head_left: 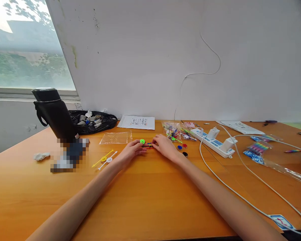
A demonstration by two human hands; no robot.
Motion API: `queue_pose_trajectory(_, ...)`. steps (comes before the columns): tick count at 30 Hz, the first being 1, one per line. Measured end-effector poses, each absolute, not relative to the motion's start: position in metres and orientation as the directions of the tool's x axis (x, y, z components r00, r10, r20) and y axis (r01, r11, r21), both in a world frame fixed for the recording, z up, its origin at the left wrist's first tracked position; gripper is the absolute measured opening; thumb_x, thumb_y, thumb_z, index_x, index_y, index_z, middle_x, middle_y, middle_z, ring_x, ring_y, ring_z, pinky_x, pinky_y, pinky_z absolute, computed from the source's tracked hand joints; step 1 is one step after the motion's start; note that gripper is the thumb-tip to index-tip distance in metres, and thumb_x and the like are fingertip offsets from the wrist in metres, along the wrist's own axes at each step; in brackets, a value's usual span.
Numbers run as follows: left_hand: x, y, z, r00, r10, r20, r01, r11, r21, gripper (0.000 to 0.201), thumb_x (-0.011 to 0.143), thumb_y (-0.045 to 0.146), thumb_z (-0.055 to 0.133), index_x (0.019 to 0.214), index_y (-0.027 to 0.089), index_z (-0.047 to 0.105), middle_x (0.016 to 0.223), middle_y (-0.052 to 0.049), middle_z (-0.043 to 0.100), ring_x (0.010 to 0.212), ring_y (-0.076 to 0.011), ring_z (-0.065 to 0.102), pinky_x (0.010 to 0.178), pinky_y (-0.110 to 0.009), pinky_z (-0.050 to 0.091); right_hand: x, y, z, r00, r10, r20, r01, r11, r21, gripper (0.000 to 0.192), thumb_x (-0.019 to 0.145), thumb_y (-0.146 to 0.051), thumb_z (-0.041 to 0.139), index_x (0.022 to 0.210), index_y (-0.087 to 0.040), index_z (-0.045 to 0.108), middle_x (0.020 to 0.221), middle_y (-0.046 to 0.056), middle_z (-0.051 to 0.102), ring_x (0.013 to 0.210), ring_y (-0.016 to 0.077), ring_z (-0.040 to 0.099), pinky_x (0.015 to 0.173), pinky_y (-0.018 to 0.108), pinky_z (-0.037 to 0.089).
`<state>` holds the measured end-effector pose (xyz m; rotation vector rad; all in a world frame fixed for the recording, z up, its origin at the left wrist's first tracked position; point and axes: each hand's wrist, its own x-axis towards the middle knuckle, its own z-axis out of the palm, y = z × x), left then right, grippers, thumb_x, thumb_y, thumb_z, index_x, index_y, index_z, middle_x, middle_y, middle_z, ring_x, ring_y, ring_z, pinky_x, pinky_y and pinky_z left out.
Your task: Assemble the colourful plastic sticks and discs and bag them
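My left hand (133, 150) is closed, with a bright green round disc (142, 141) at its fingertips. Facing it, my right hand (163, 145) bends its fingers over small coloured pieces; a thin red and blue arrow-like piece (149, 147) shows between the hands, partly hidden. What exactly the right fingers grip is too small to make out. Left of my left hand lie a yellow arrow spinner (103, 158) and a white arrow spinner (108, 160). Beside my right hand are a blue disc (180, 147), a red disc (185, 146) and a black disc (185, 154).
Behind the hands lie a clear plastic bag (114, 138), a white printed packet (136, 122) and a bag of coloured arrows (174, 131). A power strip (213, 144) with cables occupies the right. On the left stand a black bottle (56, 115) and a black bag (105, 122).
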<state>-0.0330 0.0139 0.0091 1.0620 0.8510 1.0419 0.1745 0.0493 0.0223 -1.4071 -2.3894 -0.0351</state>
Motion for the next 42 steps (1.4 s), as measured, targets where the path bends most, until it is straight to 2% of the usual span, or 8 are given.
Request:
queue_pose_trajectory(4,-0.031,0.013,0.008,0.327,0.944,-0.041,-0.250,0.128,0.960,0.026,0.090,0.032,0.071,0.106,0.012,0.069,0.117,-0.017,0.074,0.093,-0.0183,0.070,0.095,-0.035,0.054,0.176,0.047,0.022,-0.241,0.898,0.369,0.737,0.417,-0.532,0.008,0.094,-0.018,0.057,0.088,-0.017,0.063,0.092,0.008,0.073,0.087,0.0209,0.068,0.081,0.033,0.050)
queue_pose_trajectory(6,-0.029,0.011,0.007,0.359,0.932,-0.048,-0.236,0.141,0.961,0.029,0.089,0.034,0.072,0.106,0.011,0.070,0.115,-0.017,0.075,0.089,-0.0177,0.070,0.094,-0.034,0.054,0.176,0.042,0.019,-0.196,0.933,0.302,0.485,0.360,-0.797,0.010,0.093,-0.026,0.060,0.085,-0.019,0.060,0.088,0.006,0.074,0.084,0.0190,0.070,0.080,0.032,0.052)
queue_pose_trajectory(9,-0.024,0.008,0.005,0.406,0.913,-0.040,-0.209,0.136,0.968,0.031,0.089,0.036,0.072,0.107,0.011,0.070,0.114,-0.016,0.075,0.086,-0.0162,0.069,0.092,-0.033,0.054,0.176,0.029,0.014,-0.254,0.939,0.232,0.156,0.277,-0.948,0.024,0.084,-0.040,0.072,0.083,-0.019,0.061,0.091,0.006,0.075,0.089,0.0190,0.071,0.085,0.032,0.054)
queue_pose_trajectory(15,-0.022,0.008,0.002,0.398,0.917,-0.029,-0.181,0.109,0.977,0.032,0.088,0.037,0.072,0.108,0.013,0.066,0.100,-0.011,0.076,0.082,-0.0149,0.070,0.087,-0.030,0.055,0.175,0.013,0.010,-0.194,0.965,0.178,0.025,0.187,-0.982,0.039,0.069,-0.048,0.085,0.084,-0.017,0.068,0.092,0.006,0.077,0.090,0.0188,0.070,0.091,0.034,0.052)
queue_pose_trajectory(22,-0.021,0.006,0.004,0.395,0.919,0.010,-0.175,0.065,0.983,0.040,0.087,0.043,0.074,0.111,0.013,0.065,0.097,-0.011,0.076,0.079,-0.0160,0.070,0.084,-0.031,0.056,0.173,0.015,0.011,-0.197,0.939,0.283,0.116,0.309,-0.944,0.031,0.071,-0.044,0.084,0.080,-0.017,0.071,0.086,0.006,0.077,0.081,0.0198,0.070,0.081,0.033,0.054)
queue_pose_trajectory(28,-0.022,0.005,0.006,0.394,0.918,0.038,-0.155,0.025,0.988,0.048,0.082,0.053,0.077,0.106,0.012,0.067,0.098,-0.012,0.076,0.081,-0.0176,0.071,0.084,-0.033,0.056,0.174,0.003,0.017,-0.224,0.787,0.575,0.442,0.608,-0.660,0.005,0.087,-0.020,0.071,0.083,-0.020,0.073,0.086,0.003,0.076,0.083,0.0193,0.070,0.081,0.032,0.051)
queue_pose_trajectory(33,-0.020,0.009,0.001,0.371,0.923,0.103,-0.176,-0.039,0.984,0.059,0.079,0.063,0.075,0.105,0.012,0.063,0.085,-0.009,0.073,0.074,-0.0167,0.069,0.078,-0.031,0.055,0.174,0.002,0.016,-0.346,0.673,0.654,0.500,0.722,-0.479,0.010,0.091,-0.012,0.067,0.086,-0.020,0.071,0.092,0.005,0.073,0.089,0.0199,0.067,0.083,0.032,0.051)
queue_pose_trajectory(42,-0.026,0.011,0.006,0.378,0.908,0.181,-0.164,-0.127,0.978,0.048,0.085,0.055,0.071,0.111,0.015,0.063,0.090,-0.008,0.073,0.084,-0.0188,0.070,0.084,-0.033,0.055,0.167,0.001,0.020,-0.223,0.813,0.538,0.358,0.581,-0.731,0.015,0.091,-0.034,0.070,0.086,-0.021,0.074,0.087,0.004,0.076,0.083,0.0199,0.071,0.080,0.031,0.053)
